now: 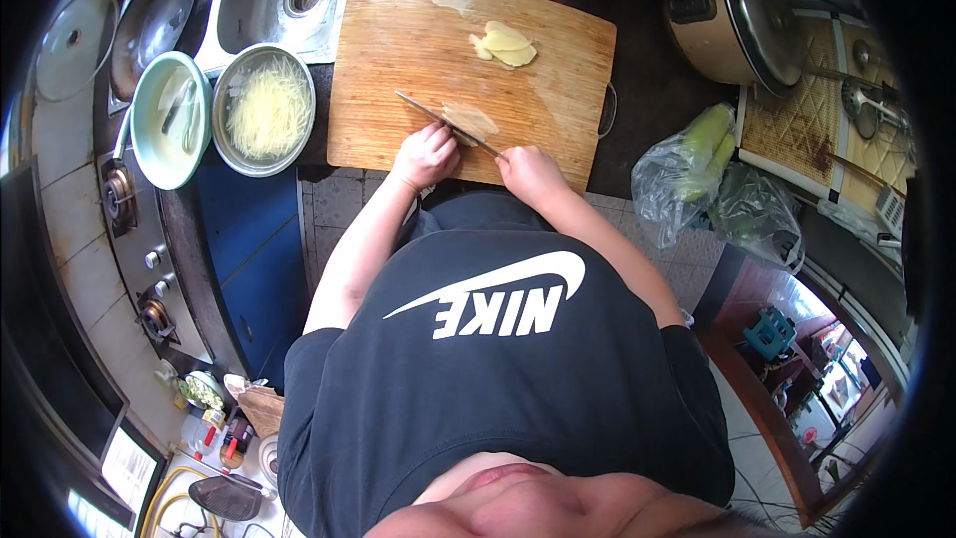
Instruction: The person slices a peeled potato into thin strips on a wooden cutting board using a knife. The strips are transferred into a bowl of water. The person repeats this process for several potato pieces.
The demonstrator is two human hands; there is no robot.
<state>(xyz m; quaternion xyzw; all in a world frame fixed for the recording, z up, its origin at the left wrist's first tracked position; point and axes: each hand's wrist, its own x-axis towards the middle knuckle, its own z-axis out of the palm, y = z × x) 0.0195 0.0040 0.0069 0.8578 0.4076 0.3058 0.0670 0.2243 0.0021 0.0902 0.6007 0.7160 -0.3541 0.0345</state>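
Gripped at its handle by my right hand [532,175], a kitchen knife [478,141] lies slantwise over the wooden cutting board [388,37], its blade seen nearly edge-on. My left hand [426,157], fingers curled, holds down food beside the blade and hides part of it. Thin pale vegetable slices [472,118], perhaps ginger, lie flat just beyond the knife. Farther up the board rests a small pile of pale yellow slices [508,45].
Left of the board stand a metal bowl of pale shreds [269,108] and a light green basin [172,157] with a tool in liquid. Behind them is a steel sink [246,15]. To the right are a rice cooker [706,22] and bagged green vegetables [683,172]. A gas stove [168,239] lies left.
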